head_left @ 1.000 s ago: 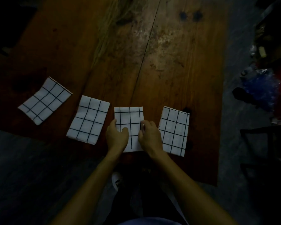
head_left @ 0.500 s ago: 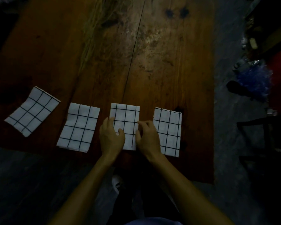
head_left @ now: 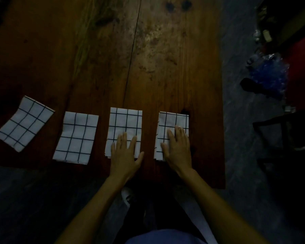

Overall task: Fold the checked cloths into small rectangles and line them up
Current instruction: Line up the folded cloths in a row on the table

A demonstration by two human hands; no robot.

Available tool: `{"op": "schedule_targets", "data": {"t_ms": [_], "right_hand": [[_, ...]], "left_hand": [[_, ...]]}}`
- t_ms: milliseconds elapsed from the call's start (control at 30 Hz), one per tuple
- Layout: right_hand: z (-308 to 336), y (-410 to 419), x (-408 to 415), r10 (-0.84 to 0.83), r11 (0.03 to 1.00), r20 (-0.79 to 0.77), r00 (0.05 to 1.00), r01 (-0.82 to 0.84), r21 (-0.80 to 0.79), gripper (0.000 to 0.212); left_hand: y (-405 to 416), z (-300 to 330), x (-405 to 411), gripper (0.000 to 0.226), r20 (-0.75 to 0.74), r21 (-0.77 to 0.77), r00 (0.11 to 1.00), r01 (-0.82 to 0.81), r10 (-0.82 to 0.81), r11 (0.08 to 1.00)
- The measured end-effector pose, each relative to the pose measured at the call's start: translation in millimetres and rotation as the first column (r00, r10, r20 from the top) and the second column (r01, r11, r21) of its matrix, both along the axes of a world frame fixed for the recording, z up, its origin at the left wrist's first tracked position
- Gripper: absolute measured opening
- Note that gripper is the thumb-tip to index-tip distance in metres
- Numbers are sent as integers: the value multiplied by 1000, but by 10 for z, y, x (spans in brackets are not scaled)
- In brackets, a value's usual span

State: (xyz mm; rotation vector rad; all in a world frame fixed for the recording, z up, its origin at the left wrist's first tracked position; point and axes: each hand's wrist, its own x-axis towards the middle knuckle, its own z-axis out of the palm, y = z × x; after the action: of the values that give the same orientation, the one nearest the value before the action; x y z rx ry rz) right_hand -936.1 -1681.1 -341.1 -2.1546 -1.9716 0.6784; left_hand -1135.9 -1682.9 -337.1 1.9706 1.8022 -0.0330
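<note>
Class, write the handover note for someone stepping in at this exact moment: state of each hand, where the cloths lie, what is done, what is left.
Left hand: flat, fingers straight, pressing the third cloth.
Right hand: flat, pressing the fourth cloth.
Cloths: four folded rectangles in a row near the front edge of the wooden table.
Done: all four folded; second cloth, third and fourth roughly upright.
Left: the far-left cloth lies tilted; it probably needs squaring into line.

Four folded checked cloths (head_left: pixel 75 137) lie in a row on the wooden table (head_left: pixel 165 67); the left hand (head_left: pixel 126 153) presses the third flat, the right hand (head_left: pixel 178 148) the fourth.
</note>
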Motion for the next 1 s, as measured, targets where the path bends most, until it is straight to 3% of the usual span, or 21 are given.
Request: {"op": "schedule_targets", "data": {"t_ms": [167,367,467,533,667,867,1000], "right_hand": [[103,67,-296,29,993,-113,993,-15,119,53],[301,39,-1245,242,970,-288,926,-222,102,53],[351,-54,-1705,300,954,-300,905,-290,79,56],[325,-122,-2003,334,942,-270,903,-331,58,59],[222,-204,-2485,370,926,-176,912,-377,-4,67],[190,-395,-2878,237,969,-87,967,-242,-50,62],[227,-354,-2986,151,986,-134,979,-159,-58,63]], "left_hand": [[55,221,-106,68,33,17,996,-87,86,996],[91,538,-866,58,15,114,969,-247,247,962],[48,550,-1393,63,5,94,957,-290,291,952],[7,517,-1715,70,8,69,968,-250,250,966],[-69,399,-2188,75,40,8,999,3,-4,1000],[5,280,-2537,66,42,-6,967,251,-251,968],[85,267,-2581,60,48,-16,962,269,-268,963]]}}
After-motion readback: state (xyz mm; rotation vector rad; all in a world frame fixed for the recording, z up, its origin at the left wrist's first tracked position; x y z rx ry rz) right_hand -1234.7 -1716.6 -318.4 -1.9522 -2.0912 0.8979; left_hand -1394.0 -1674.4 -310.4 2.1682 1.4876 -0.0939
